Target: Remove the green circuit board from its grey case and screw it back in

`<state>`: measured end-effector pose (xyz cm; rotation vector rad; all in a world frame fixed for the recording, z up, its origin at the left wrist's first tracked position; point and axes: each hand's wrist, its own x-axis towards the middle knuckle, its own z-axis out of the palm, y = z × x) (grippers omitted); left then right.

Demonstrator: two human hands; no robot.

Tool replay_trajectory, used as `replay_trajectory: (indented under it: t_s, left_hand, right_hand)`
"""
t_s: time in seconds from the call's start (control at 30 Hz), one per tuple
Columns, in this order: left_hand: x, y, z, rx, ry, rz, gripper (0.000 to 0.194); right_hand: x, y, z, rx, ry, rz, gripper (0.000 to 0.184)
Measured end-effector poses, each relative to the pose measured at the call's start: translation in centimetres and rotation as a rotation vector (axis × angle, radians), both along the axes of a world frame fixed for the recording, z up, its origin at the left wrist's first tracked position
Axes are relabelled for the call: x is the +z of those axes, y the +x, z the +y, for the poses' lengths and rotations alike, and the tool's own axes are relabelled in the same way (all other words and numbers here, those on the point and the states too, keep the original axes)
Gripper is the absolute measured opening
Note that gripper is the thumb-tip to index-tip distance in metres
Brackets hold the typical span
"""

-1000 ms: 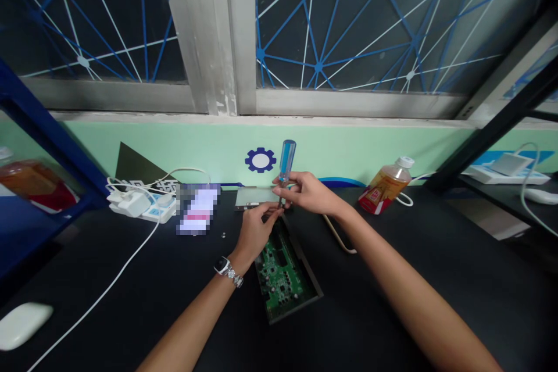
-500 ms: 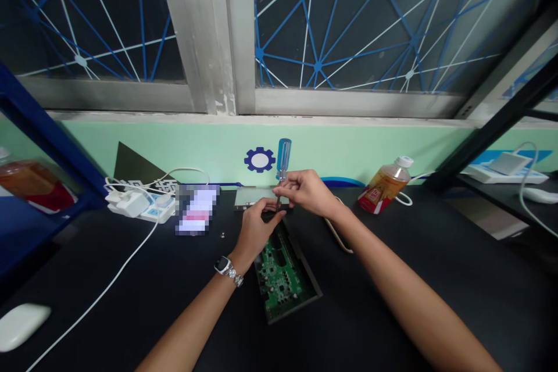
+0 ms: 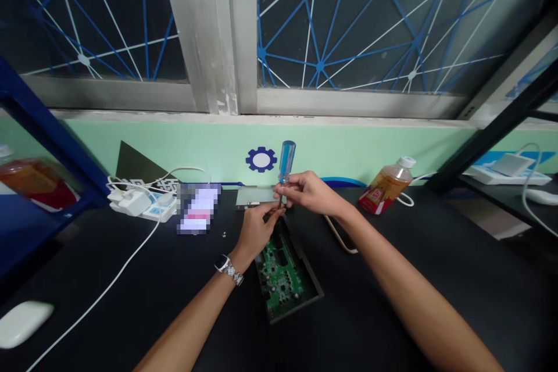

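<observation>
Right hand (image 3: 310,193): fingers closed on screwdriver (image 3: 286,158); left hand (image 3: 256,226): fingertips nearly together beside its shaft (image 3: 281,200), hold unclear; board (image 3: 279,279) lies just nearside of left fingers; ideally, keep shaft aligned, pressure light.

L hand (image 3: 254,231) wears dk-dial watch (image 3: 223,264) w/ silver link band (image 3: 236,275).

one left hand (image 3: 256,231) and one right hand (image 3: 310,193) make two hands. there is one screwdriver (image 3: 286,160), one circuit board (image 3: 281,286), one wristwatch (image 3: 222,263), one phone (image 3: 199,209) and one gear emblem (image 3: 261,159). bottles (image 3: 386,189) number two, as do power strips (image 3: 168,211). the tiny metal bits (image 3: 224,235) are too small to count surely.
</observation>
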<state>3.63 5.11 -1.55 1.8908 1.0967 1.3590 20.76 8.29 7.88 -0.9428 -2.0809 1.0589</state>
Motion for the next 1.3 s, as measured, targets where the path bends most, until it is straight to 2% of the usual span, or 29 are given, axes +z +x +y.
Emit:
replay_trajectory:
  t_s: [0.07, 0.2, 0.27, 0.5, 0.6, 0.7, 0.8, 0.93, 1.03, 1.3]
  left_hand:
    - [0.0, 0.0, 0.0, -0.025, -0.018, -0.002, 0.019]
    - [-0.1, 0.0, 0.0, -0.033, -0.048, -0.025, 0.021]
    - [-0.1, -0.1, 0.0, -0.044, -0.054, -0.028, 0.022]
    - [0.0, -0.4, 0.0, -0.084, -0.095, -0.040, 0.021]
    - [0.0, -0.4, 0.1, -0.097, -0.110, -0.046, 0.021]
    - [0.1, -0.4, 0.1, -0.117, -0.104, -0.026, 0.023]
    - [0.3, -0.6, 0.1, -0.098, -0.026, 0.066, 0.023]
    - [0.8, -1.7, 0.0, 0.011, 0.114, 0.334, 0.021]
    - [0.9, -2.7, -0.2, 0.070, 0.099, 0.507, 0.016]
    - [1.3, -2.6, -0.8, 0.155, 0.048, 0.675, 0.020]
  right_hand:
    - [-0.1, 0.0, 0.0, -0.042, -0.002, -0.018, 0.028]
    - [-0.9, -0.5, 0.4, -0.208, 0.106, 0.003, 0.031]
    - [-1.1, -0.8, 0.4, -0.235, 0.137, 0.015, 0.031]
    - [0.8, 0.0, 0.0, -0.002, -0.005, 0.131, 0.028]
    - [1.2, 0.4, 0.0, 0.020, -0.001, 0.137, 0.026]
    - [0.8, 0.3, 0.3, -0.008, 0.011, 0.165, 0.025]
    - [0.2, -0.1, 0.7, -0.058, 0.014, 0.210, 0.031]
    - [-0.4, -0.7, 0.8, -0.162, 0.106, 0.220, 0.038]
    - [-0.4, -1.1, 0.6, -0.211, 0.168, 0.202, 0.039]
    - [-0.4, -1.5, -0.1, -0.284, 0.270, 0.186, 0.038]
